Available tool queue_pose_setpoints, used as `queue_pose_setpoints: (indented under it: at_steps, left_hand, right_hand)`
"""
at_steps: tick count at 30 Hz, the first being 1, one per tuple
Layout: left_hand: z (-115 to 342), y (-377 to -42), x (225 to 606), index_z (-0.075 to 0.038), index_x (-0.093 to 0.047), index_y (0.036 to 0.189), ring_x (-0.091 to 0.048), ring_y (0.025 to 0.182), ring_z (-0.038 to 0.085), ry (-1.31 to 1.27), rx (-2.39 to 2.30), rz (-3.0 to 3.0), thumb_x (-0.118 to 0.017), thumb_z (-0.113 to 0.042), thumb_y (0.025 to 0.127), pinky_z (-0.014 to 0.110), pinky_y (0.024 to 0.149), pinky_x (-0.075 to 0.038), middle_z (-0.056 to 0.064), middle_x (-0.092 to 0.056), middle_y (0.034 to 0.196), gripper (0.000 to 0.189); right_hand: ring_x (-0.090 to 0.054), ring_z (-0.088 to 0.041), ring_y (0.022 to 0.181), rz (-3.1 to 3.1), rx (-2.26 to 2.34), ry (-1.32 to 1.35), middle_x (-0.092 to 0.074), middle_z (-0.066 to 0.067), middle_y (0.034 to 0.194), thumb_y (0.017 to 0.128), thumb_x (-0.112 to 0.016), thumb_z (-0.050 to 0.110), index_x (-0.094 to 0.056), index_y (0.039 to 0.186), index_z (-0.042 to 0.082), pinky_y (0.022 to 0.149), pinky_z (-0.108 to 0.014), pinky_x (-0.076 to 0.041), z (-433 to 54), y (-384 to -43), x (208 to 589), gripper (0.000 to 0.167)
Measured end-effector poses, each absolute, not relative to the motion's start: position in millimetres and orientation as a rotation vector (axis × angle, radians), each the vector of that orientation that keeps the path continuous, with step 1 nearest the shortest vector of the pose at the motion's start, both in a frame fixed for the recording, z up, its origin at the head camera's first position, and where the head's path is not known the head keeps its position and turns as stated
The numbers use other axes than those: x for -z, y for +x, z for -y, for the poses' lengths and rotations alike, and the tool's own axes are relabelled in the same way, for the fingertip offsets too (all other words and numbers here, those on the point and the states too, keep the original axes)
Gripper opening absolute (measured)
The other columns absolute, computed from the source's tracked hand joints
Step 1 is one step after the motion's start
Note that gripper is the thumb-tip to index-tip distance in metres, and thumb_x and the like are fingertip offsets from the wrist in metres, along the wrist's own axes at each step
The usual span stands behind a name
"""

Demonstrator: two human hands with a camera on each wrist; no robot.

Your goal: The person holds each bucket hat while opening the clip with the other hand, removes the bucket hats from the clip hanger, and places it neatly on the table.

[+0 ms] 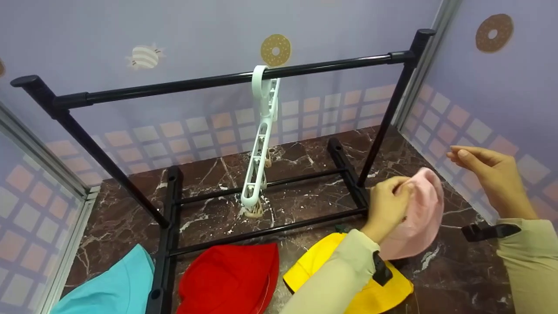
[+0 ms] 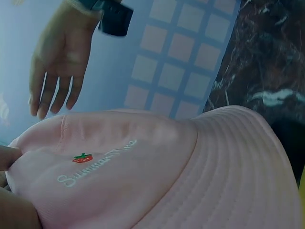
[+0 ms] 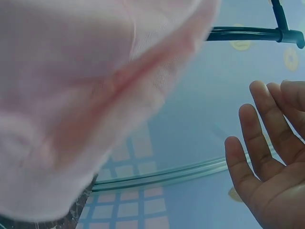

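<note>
A pink bucket hat (image 1: 425, 218) hangs from my left hand (image 1: 389, 208), which pinches its crown between thumb and fingers. In the left wrist view the pink hat (image 2: 157, 162) shows a small strawberry and lettering on its side, with a stitched brim. My right hand (image 1: 492, 176) is held up to the right, apart from the hat, its fingers extended with nothing in them. A yellow hat (image 1: 318, 255) lies below my left forearm, partly hidden by the sleeve. Left of it lie a red hat (image 1: 229, 277) and a light blue hat (image 1: 113, 285).
A black rack (image 1: 174, 85) stands on the dark marbled surface (image 1: 301, 196). From its top bar hangs a white folding hanger (image 1: 257, 161) with clips underneath. Patterned walls (image 1: 209, 39) enclose the back and sides.
</note>
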State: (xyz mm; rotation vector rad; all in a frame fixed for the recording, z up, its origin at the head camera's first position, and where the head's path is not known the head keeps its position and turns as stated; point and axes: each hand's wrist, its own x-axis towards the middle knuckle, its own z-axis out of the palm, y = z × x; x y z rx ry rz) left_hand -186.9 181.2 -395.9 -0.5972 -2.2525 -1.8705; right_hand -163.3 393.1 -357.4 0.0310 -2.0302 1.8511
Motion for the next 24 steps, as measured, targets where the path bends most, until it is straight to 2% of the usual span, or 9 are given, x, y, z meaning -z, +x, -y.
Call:
queue_pose_setpoints:
  at_steps: [6, 14, 24]
  left_hand:
    - [-198, -175, 401, -0.013, -0.076, 0.092, -0.057, 0.073, -0.009, -0.631, 1.925, 2.250, -0.069, -0.016, 0.088, 0.003, 0.066, -0.042, -0.005, -0.075, 0.087, 0.010]
    - [-207, -173, 450, -0.006, -0.075, 0.091, -0.058, 0.072, -0.003, -0.315, 2.264, 2.254, -0.067, -0.008, 0.086, 0.012, 0.066, -0.048, 0.000, -0.073, 0.083, 0.009]
    - [-187, -185, 475, -0.010, -0.077, 0.096, -0.064, 0.076, 0.003, -0.542, 1.845, 2.638, -0.067, -0.014, 0.086, 0.012, 0.066, -0.048, -0.001, -0.074, 0.088, 0.014]
  right_hand:
    - [-0.071, -0.005, 0.089, 1.998, -1.850, 0.023, -0.075, 0.004, 0.095, 0.092, -0.062, 0.007, -0.066, 0.115, -0.004, 0.083, -0.011, -0.049, -398, -158, 357, 0.026]
    - [-0.069, -0.002, 0.093, 2.162, -1.755, -0.078, -0.074, 0.008, 0.100, 0.093, -0.063, 0.017, -0.062, 0.122, -0.001, 0.086, -0.008, -0.044, -402, -155, 358, 0.035]
    - [-0.069, -0.001, 0.092, 2.214, -1.718, -0.131, -0.074, 0.011, 0.100, 0.094, -0.062, 0.018, -0.064, 0.122, 0.003, 0.084, -0.008, -0.043, -407, -152, 365, 0.032]
